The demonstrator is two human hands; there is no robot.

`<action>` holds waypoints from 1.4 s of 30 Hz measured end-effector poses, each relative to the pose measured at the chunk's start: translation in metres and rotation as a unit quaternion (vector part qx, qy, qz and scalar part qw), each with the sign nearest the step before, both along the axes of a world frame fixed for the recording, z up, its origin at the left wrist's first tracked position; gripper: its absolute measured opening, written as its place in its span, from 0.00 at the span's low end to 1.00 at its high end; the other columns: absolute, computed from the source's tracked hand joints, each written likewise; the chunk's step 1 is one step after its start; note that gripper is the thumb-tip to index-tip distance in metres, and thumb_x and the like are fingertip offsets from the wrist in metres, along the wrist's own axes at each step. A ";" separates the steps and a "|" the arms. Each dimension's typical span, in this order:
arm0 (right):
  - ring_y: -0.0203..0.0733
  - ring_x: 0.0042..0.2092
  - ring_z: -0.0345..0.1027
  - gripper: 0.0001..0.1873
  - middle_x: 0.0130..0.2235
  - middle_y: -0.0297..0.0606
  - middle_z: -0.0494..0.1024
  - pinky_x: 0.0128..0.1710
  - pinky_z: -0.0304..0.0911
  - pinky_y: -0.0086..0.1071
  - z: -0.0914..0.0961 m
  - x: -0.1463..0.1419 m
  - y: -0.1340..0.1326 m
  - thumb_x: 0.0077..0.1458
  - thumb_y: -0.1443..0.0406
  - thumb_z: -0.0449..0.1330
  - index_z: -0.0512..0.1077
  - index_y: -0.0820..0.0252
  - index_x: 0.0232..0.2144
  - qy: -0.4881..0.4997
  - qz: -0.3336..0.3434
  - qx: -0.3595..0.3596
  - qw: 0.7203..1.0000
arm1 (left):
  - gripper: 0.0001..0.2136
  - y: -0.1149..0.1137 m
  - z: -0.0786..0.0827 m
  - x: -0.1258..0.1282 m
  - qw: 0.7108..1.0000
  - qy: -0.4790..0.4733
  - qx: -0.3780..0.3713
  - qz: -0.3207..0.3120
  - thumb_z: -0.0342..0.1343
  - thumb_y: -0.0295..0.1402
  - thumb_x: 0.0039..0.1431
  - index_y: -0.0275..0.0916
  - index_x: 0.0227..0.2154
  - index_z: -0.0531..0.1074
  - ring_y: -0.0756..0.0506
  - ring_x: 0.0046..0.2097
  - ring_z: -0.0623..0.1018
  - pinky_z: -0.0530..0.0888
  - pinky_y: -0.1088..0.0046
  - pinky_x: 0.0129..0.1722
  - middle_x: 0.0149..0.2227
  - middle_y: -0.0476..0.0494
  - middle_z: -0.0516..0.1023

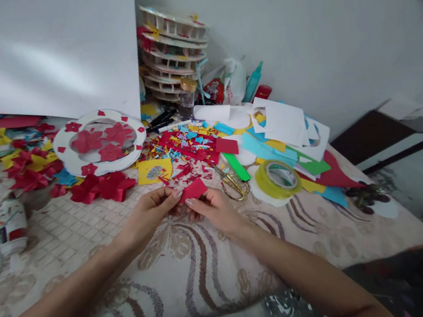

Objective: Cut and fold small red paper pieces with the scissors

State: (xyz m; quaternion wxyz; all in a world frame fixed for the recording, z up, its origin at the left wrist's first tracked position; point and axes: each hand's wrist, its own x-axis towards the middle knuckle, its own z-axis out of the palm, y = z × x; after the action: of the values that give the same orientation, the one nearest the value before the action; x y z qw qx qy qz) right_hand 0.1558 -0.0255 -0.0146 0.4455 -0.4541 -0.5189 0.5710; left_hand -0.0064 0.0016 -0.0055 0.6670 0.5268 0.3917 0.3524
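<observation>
Both hands meet over a patterned cloth, pinching a small folded piece of red paper (pixel 193 189). My left hand (pixel 149 215) grips its left edge with thumb and fingertips closed. My right hand (pixel 211 209) holds the right side from below, its fingers curled around the paper. Gold-handled scissors (pixel 233 184) lie just right of the hands.
A roll of yellow tape (pixel 278 179) sits to the right beside a heap of coloured paper sheets (pixel 286 132). Red paper flowers (pixel 102 187) and a white flower-shaped board (pixel 99 142) lie at the left. A glue gun (pixel 10 224) rests far left. Stacked white trays (pixel 173 51) stand at the back.
</observation>
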 end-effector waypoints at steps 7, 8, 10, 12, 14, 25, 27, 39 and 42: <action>0.37 0.32 0.67 0.12 0.33 0.35 0.74 0.32 0.61 0.29 0.024 0.045 0.010 0.52 0.58 0.59 0.69 0.59 0.36 -0.306 0.015 0.141 0.941 | 0.11 0.002 0.000 -0.002 0.999 0.012 -0.002 0.036 0.61 0.40 0.48 0.36 0.24 0.70 0.52 0.26 0.70 0.67 0.77 0.29 0.23 0.50 0.72; 0.38 0.33 0.67 0.10 0.35 0.36 0.74 0.33 0.61 0.30 0.028 0.057 0.011 0.52 0.61 0.58 0.68 0.59 0.37 -0.395 -0.028 0.161 0.904 | 0.11 0.002 0.000 -0.002 0.999 0.012 -0.010 0.039 0.61 0.40 0.47 0.36 0.24 0.70 0.52 0.26 0.70 0.67 0.77 0.28 0.22 0.50 0.72; 0.42 0.38 0.67 0.11 0.38 0.41 0.73 0.36 0.59 0.32 0.032 0.079 0.013 0.51 0.65 0.58 0.66 0.60 0.39 -0.554 -0.077 0.154 0.815 | 0.12 0.003 -0.001 -0.002 0.999 0.007 -0.028 0.031 0.62 0.40 0.46 0.36 0.23 0.70 0.52 0.26 0.71 0.68 0.77 0.29 0.23 0.50 0.73; 0.46 0.42 0.67 0.14 0.41 0.45 0.72 0.37 0.58 0.32 0.034 0.093 0.013 0.51 0.68 0.57 0.65 0.61 0.42 -0.645 -0.069 0.117 0.752 | 0.13 0.002 -0.002 -0.002 0.999 0.008 -0.037 0.019 0.61 0.41 0.47 0.35 0.24 0.70 0.52 0.26 0.71 0.68 0.76 0.29 0.23 0.49 0.73; 0.48 0.43 0.67 0.16 0.42 0.47 0.72 0.36 0.58 0.32 0.034 0.097 0.013 0.51 0.69 0.56 0.63 0.62 0.44 -0.692 -0.043 0.093 0.715 | 0.13 0.001 -0.002 -0.002 0.999 0.019 -0.036 0.017 0.61 0.42 0.46 0.35 0.24 0.70 0.52 0.26 0.72 0.69 0.75 0.30 0.24 0.49 0.74; 0.49 0.36 0.71 0.15 0.36 0.45 0.75 0.30 0.55 0.32 0.033 0.084 0.009 0.54 0.64 0.54 0.62 0.61 0.45 -0.729 -0.064 0.070 0.678 | 0.14 0.002 -0.003 -0.003 0.999 0.039 -0.009 0.020 0.61 0.42 0.46 0.35 0.23 0.69 0.52 0.26 0.71 0.69 0.75 0.30 0.23 0.50 0.73; 0.45 0.33 0.70 0.15 0.31 0.39 0.74 0.30 0.56 0.31 0.032 0.091 0.010 0.52 0.65 0.55 0.62 0.61 0.43 -0.660 -0.073 0.072 0.745 | 0.14 0.002 -0.003 -0.003 0.999 0.027 -0.016 0.020 0.61 0.42 0.46 0.35 0.24 0.69 0.52 0.26 0.71 0.69 0.75 0.30 0.23 0.50 0.73; 0.30 0.20 0.54 0.16 0.18 0.25 0.62 0.19 0.47 0.25 0.013 0.040 0.005 0.49 0.53 0.60 0.62 0.58 0.27 0.048 -0.111 0.029 0.992 | 0.13 -0.005 0.003 0.001 0.999 0.027 -0.014 0.028 0.59 0.41 0.48 0.36 0.24 0.68 0.52 0.27 0.70 0.67 0.76 0.30 0.23 0.50 0.73; 0.28 0.17 0.52 0.18 0.16 0.26 0.62 0.17 0.45 0.25 0.007 0.017 -0.004 0.50 0.52 0.60 0.62 0.59 0.23 0.057 -0.065 0.006 0.996 | 0.12 -0.006 0.003 0.002 0.999 0.011 -0.008 0.046 0.59 0.40 0.49 0.36 0.24 0.69 0.52 0.27 0.70 0.67 0.76 0.30 0.23 0.51 0.73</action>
State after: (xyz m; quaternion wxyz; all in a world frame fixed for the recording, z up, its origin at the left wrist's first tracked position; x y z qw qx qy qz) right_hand 0.1730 -0.0298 -0.0081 0.5134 -0.4511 -0.4649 0.5628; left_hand -0.0048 -0.0041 -0.0025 0.6497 0.5068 0.4260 0.3735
